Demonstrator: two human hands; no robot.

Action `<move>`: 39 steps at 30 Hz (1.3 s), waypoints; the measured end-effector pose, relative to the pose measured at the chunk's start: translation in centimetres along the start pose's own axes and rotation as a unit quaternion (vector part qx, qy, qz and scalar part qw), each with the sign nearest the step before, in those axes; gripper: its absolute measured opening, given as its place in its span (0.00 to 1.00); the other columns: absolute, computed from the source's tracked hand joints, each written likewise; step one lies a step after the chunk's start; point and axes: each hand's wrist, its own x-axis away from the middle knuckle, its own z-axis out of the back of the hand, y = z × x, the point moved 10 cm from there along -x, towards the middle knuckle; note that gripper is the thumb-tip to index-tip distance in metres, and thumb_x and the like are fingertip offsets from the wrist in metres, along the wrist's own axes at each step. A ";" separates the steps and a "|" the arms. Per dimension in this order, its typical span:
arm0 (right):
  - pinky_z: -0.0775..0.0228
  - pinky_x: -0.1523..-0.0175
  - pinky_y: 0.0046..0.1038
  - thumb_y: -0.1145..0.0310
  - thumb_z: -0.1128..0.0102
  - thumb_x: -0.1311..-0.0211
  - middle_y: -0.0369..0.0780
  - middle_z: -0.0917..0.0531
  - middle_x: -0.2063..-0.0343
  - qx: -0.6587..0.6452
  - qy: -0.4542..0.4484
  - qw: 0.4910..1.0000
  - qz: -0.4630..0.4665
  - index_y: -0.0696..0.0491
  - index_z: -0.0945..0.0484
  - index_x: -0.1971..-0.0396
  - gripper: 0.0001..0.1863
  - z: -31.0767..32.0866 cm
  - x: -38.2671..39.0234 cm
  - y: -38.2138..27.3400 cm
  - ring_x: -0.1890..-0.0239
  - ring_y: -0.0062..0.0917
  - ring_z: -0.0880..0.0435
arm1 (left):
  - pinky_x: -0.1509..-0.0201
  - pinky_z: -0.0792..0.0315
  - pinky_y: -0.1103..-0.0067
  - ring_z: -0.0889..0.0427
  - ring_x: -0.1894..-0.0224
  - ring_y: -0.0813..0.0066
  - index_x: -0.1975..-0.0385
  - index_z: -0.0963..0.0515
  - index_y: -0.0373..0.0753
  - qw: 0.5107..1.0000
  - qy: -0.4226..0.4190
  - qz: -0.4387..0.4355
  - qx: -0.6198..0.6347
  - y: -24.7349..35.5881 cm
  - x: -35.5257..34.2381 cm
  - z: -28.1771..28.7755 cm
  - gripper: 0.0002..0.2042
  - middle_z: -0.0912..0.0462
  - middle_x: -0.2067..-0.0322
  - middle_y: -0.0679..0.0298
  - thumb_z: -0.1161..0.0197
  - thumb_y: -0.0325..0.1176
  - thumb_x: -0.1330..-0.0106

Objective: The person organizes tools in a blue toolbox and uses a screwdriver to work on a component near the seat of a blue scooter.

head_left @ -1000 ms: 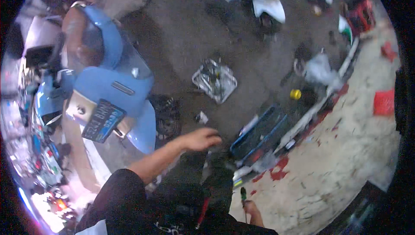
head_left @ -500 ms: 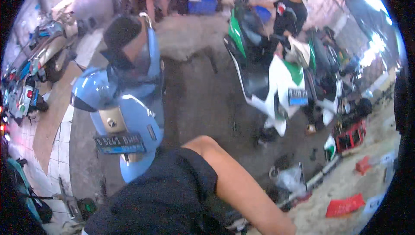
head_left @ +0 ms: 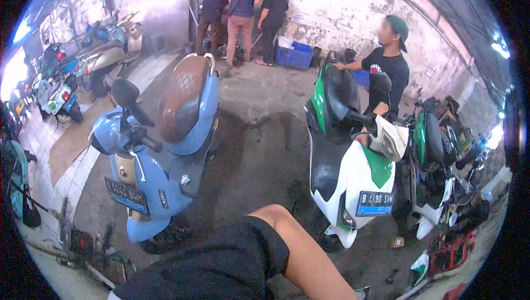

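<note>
Neither of my hands shows in the head view. Along the lower edge lies my bent leg (head_left: 312, 256) in black shorts (head_left: 221, 261). Left of centre a light blue scooter (head_left: 153, 178) with a brown seat (head_left: 186, 93) stands upright, its front toward me. To the right is a white and green scooter (head_left: 345, 184), also facing me. A co-worker (head_left: 393, 60) in a green cap and black shirt stands beside it, with one hand near its rear and the other near the handlebar.
Three people (head_left: 241, 10) stand at the far wall near a blue crate (head_left: 294, 55). Several motorbikes (head_left: 102, 57) line the left side. A partly stripped scooter (head_left: 433, 167) stands at right, above a red crate (head_left: 452, 252). Dark concrete floor (head_left: 256, 162) lies between the two scooters.
My view has tilted up and steadied, so the far wall and the people there show more fully. Both scooters sit lower in the picture. My hands stay out of sight.
</note>
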 end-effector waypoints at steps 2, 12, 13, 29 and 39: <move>0.35 0.66 0.31 0.56 0.50 0.43 0.42 0.22 0.77 0.008 -0.027 0.999 0.033 0.58 0.23 0.70 0.18 0.3 -2.3 -3.5 0.74 0.29 0.25 | 0.64 0.30 0.66 0.24 0.67 0.57 0.64 0.29 0.28 0.999 0.024 0.020 0.006 -1.7 0.8 2.3 0.14 0.24 0.69 0.47 0.43 0.30 0.49; 0.35 0.63 0.32 0.55 0.49 0.44 0.44 0.21 0.75 0.051 -0.089 0.991 0.082 0.59 0.23 0.69 0.20 1.2 -13.5 -15.4 0.72 0.32 0.24 | 0.64 0.30 0.64 0.24 0.68 0.53 0.68 0.27 0.27 0.995 0.071 0.060 -0.040 -8.4 11.6 10.3 0.13 0.23 0.71 0.44 0.41 0.28 0.53; 0.35 0.62 0.32 0.54 0.49 0.44 0.45 0.21 0.75 0.055 -0.095 0.990 0.088 0.59 0.23 0.68 0.20 0.6 -15.1 -17.0 0.71 0.32 0.23 | 0.64 0.30 0.63 0.24 0.68 0.52 0.68 0.26 0.27 0.994 0.068 0.066 -0.049 -9.0 13.4 11.0 0.13 0.23 0.71 0.44 0.40 0.28 0.53; 0.33 0.56 0.34 0.51 0.47 0.46 0.48 0.20 0.73 0.135 -0.063 0.989 0.019 0.61 0.23 0.66 0.24 2.7 -40.4 -34.0 0.67 0.36 0.22 | 0.62 0.30 0.62 0.23 0.66 0.48 0.65 0.25 0.30 0.955 0.191 0.172 -0.147 -12.1 52.6 25.2 0.16 0.22 0.72 0.44 0.38 0.26 0.56; 0.32 0.53 0.35 0.50 0.46 0.47 0.50 0.20 0.71 0.249 -0.023 0.956 0.156 0.62 0.23 0.65 0.26 6.6 -54.6 -45.8 0.65 0.39 0.21 | 0.55 0.29 0.76 0.22 0.59 0.66 0.57 0.29 0.34 0.690 0.662 0.283 -0.073 -13.8 84.4 27.8 0.15 0.22 0.63 0.56 0.40 0.32 0.43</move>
